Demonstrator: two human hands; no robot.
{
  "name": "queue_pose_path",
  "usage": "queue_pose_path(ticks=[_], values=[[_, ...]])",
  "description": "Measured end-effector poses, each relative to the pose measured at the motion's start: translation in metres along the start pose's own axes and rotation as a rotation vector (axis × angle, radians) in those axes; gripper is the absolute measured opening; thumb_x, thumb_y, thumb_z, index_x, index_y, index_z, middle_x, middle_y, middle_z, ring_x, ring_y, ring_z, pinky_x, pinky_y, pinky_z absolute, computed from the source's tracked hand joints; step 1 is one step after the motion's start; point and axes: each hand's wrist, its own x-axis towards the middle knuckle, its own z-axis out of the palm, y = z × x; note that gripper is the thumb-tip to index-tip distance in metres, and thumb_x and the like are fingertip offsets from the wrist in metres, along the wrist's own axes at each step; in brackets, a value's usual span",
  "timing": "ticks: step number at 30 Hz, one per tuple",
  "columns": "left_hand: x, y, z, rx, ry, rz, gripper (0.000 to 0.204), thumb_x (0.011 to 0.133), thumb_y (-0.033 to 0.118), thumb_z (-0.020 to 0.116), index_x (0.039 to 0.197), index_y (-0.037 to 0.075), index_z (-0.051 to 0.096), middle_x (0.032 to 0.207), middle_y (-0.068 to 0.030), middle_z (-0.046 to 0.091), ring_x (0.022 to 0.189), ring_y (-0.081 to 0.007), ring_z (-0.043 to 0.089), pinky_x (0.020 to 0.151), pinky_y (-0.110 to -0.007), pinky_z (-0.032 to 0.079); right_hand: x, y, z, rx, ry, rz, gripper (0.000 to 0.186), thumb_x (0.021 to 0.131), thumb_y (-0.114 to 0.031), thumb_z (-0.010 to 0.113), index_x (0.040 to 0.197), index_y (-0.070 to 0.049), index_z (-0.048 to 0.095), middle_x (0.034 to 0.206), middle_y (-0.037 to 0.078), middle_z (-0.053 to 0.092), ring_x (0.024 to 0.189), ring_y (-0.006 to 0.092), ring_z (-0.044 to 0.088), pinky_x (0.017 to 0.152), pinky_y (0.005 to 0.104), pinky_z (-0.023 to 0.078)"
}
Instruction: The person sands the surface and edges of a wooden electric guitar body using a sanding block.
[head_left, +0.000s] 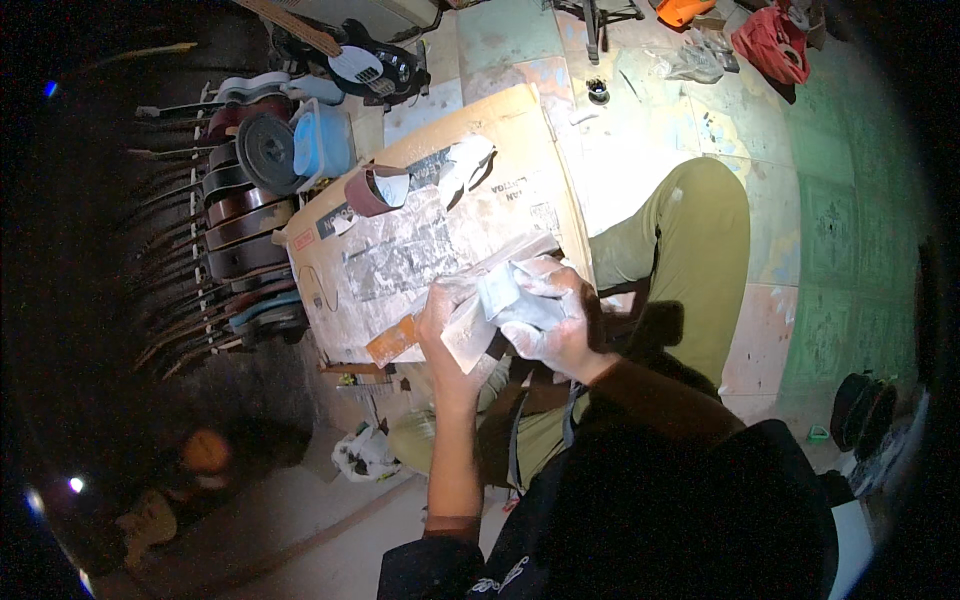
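Observation:
Both my hands are dusted white and close together over the cardboard (320, 262). My left hand (438, 312) is closed around a long, flat, dust-coated wooden piece (393, 342), whose orange-brown end sticks out to the left. A pale flap (465, 338) hangs between the hands; I cannot tell what it belongs to. In my right hand (560, 328) the fingers and thumb grip a pale, grey-white folded block (515, 298), held against or just above the wooden piece. Its exact kind is hidden by dust and glare. On the cardboard beyond lies a curled brown sandpaper strip (372, 192).
A row of guitars (245, 225) stands at the left, beside a blue plastic container (322, 145). A black guitar (385, 70) lies at the back. A torn white scrap (468, 165) rests on the cardboard. At far right are a red bag (770, 48) and plastic bags (692, 62).

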Motion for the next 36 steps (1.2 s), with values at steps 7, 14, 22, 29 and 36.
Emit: queue_pose_path(ticks=[7,14,22,29,36], values=[[0.002,-0.008,-0.004,0.043,0.009,0.042,0.030,0.075,0.016,0.070,0.099,0.000,0.062,0.087,-0.0114,0.063,0.081,-0.0252,0.063,0.076,-0.036,0.048,-0.015,0.015,0.000,0.024,0.082,-0.011,0.058,0.067,-0.012,0.086,0.115,-0.009,0.054,0.115,0.014,0.060,0.102,0.0282,0.062,0.087,0.0403,0.051],[0.001,-0.006,-0.003,-0.110,-0.004,-0.117,0.032,0.073,0.016,0.073,0.098,-0.001,0.062,0.086,-0.0109,0.063,0.080,-0.0191,0.062,0.073,-0.032,0.048,-0.001,-0.001,-0.001,-0.009,-0.022,-0.063,0.055,0.072,-0.015,0.084,0.118,-0.010,0.055,0.123,0.015,0.059,0.108,0.0264,0.061,0.087,0.0348,0.050],[-0.006,-0.023,-0.010,0.003,-0.031,0.007,0.036,0.072,0.022,0.072,0.098,0.000,0.061,0.088,-0.0107,0.062,0.081,-0.0202,0.062,0.075,-0.033,0.049,0.020,-0.003,-0.009,-0.060,-0.143,-0.194,0.055,0.066,-0.010,0.081,0.117,-0.010,0.059,0.110,0.009,0.064,0.096,0.0229,0.063,0.079,0.0316,0.050],[-0.001,0.009,-0.010,-0.140,-0.049,-0.146,0.035,0.077,0.021,0.073,0.103,-0.001,0.061,0.091,-0.0079,0.066,0.086,-0.0183,0.064,0.078,-0.032,0.051,0.040,-0.024,-0.001,0.010,-0.146,-0.221,0.041,0.068,-0.025,0.084,0.100,-0.009,0.065,0.103,0.011,0.068,0.090,0.0271,0.066,0.076,0.0357,0.051],[0.006,0.015,-0.012,-0.045,-0.086,-0.177,0.036,0.077,0.013,0.070,0.107,-0.001,0.058,0.101,-0.0108,0.060,0.092,-0.0218,0.061,0.083,-0.034,0.048,-0.027,0.037,-0.038,-0.140,-0.006,0.335,0.045,0.075,-0.008,0.078,0.114,0.003,0.059,0.109,0.014,0.065,0.099,0.0204,0.066,0.089,0.0315,0.054]])
